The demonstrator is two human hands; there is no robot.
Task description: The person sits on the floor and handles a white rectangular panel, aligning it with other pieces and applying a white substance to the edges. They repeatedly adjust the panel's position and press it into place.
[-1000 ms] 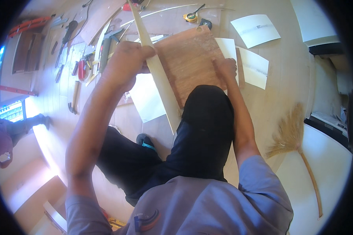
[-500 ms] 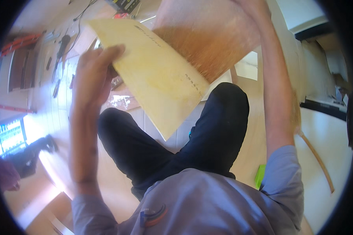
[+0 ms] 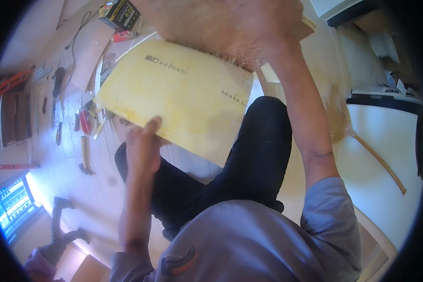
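A pale yellow rectangular panel (image 3: 183, 98) with dark printing is tilted over my knees. My left hand (image 3: 143, 145) is closed on its near left edge, thumb on the top face. Beyond the panel is a reddish-brown board (image 3: 197, 23) with a rough, fibrous-looking edge along the panel's far side; motion smears its surface. My right hand (image 3: 272, 28) reaches over this board at the top. Blur hides its fingers, so their grip cannot be made out.
On the floor to the left lie a hammer (image 3: 85, 157), a red-handled tool (image 3: 84, 122) and a black tool (image 3: 57, 82). A black box (image 3: 120, 15) stands at the far left. At the right, a broom (image 3: 339, 122) leans by a white surface (image 3: 376, 141).
The yellow panel has turned and now lies flatter, showing more of its face. My left hand has shifted right and nearer along its edge. My right hand has moved left over the brown board.
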